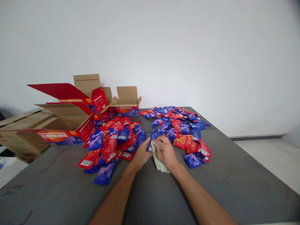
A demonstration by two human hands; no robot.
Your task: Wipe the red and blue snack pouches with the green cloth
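Observation:
Over the middle of the grey table, my left hand is closed on a blue pouch, which stands up between my two hands. My right hand grips a pale cloth and presses it to the pouch's right side. The lower end of the cloth hangs below my fingers. Left of my left hand lies a heap of red and blue pouches, some with barcodes facing up. Beyond and right of my right hand, more red and blue pouches are spread out.
Open red printed cartons stand at the left, with a smaller open carton at the back against the white wall. Plain brown cardboard boxes sit past the left edge of the grey table.

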